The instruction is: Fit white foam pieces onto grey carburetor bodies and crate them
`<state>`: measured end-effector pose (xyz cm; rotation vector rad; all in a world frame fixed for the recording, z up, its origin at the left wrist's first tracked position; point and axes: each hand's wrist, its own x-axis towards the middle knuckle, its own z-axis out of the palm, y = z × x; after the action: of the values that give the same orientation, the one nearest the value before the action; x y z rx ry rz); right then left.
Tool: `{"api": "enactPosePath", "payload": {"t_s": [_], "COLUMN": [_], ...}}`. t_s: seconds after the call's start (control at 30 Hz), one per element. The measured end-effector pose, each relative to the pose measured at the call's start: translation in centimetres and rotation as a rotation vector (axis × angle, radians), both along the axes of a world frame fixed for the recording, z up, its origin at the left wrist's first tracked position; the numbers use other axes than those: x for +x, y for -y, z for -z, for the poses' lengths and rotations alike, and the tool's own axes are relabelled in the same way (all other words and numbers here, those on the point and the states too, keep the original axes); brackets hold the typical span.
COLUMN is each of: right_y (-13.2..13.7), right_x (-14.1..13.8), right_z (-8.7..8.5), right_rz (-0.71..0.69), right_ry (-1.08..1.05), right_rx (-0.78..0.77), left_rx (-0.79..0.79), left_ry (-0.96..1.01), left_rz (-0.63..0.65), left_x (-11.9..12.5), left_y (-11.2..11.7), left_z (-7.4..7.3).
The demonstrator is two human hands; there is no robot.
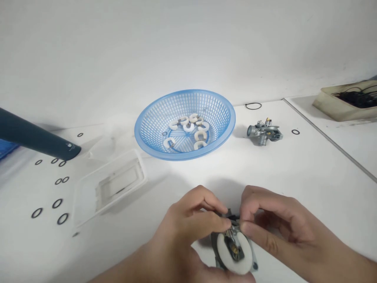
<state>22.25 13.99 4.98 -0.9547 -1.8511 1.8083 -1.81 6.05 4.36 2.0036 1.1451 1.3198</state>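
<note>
Near the front edge of the view, a carburetor [255, 266] lies with its open underside facing up. A white U-shaped float [246, 253] sits on it around a brass part. My left hand [191, 228] is closed on the carburetor, thumb in front and fingers at its far side. At the far right of the float, my right hand [277, 224] pinches with thumb and index finger; whatever is between those fingertips is hidden. A second carburetor [263, 133] stands on the table farther back, touched by neither hand.
A blue mesh basket [138, 135] with several white floats stands at the back. To the left are a clear plastic tray [141, 167], several black rubber rings [57, 203] and a dark tube [38, 135]. A cream bin [326, 104] of black rings is at right.
</note>
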Motion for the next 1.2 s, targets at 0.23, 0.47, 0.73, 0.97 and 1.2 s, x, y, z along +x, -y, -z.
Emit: {"api": "enactPosePath", "payload": {"t_s": [0.23,0.47,0.73,0.97,1.2], "right_y": [0.1,0.0,-0.1,-0.1,-0.2], "right_x": [0.1,0.6,0.6,0.5,0.7], "right_z": [-0.3,0.1,0.2,0.1,0.1], "right_rz": [-0.013,-0.039,-0.018,-0.02,-0.04], "right_ry": [-0.016,-0.017,0.015,-0.006,0.001], "right_rx": [-0.018,0.051,0.063,0.062,0.104], "left_rx": [0.027,0.116,0.043,0.068,0.209], "left_ry": [-0.042,-0.15,-0.127,-0.161,-0.303], "left_rz": [0.026,0.036,0.084,0.057,-0.002], "left_x": [-0.1,-0.5,-1.1,-0.9,-0.7], "left_y": [-0.2,-0.5,-0.4,-0.3,-0.2], "left_z": [-0.5,-0.5,-1.0,-1.3,-2.0]}}
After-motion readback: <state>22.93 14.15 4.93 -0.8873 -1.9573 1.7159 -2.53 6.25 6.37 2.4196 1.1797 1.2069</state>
